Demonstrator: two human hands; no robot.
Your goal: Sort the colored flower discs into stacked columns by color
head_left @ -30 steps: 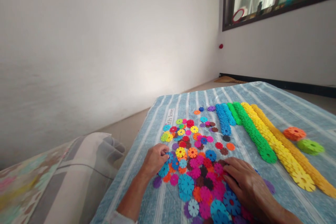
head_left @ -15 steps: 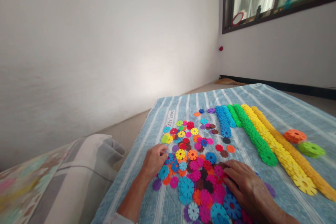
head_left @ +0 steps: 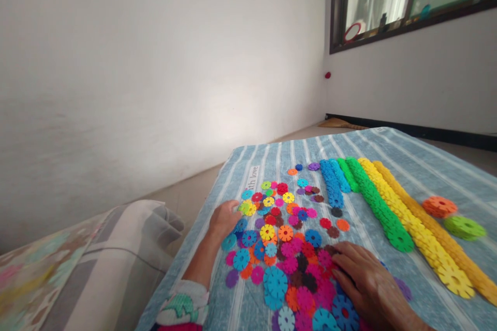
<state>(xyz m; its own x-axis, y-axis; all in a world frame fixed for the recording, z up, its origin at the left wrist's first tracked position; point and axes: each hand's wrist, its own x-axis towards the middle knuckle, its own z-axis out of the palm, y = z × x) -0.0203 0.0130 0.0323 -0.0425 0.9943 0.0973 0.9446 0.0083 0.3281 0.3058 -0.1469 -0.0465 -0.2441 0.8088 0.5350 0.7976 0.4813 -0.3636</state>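
Disc pile (head_left: 287,248) is on the striped cloth (head_left: 427,176), spread thin so most faces show. 6 rows (head_left: 382,209) right of the pile, overlapped, probably to keep each colour together. Left hand (head_left: 224,219) at the pile's left edge, by lime discs (head_left: 245,208); right hand (head_left: 365,279) palm-down on its right side, maybe steadying. Can't tell if either grips anything. Vs 0.5 s ago: left hand farther out, more blue discs (head_left: 229,241) uncovered; right about unchanged.

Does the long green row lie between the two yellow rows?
No, the long green row lies left of the bright yellow row and the darker yellow row.
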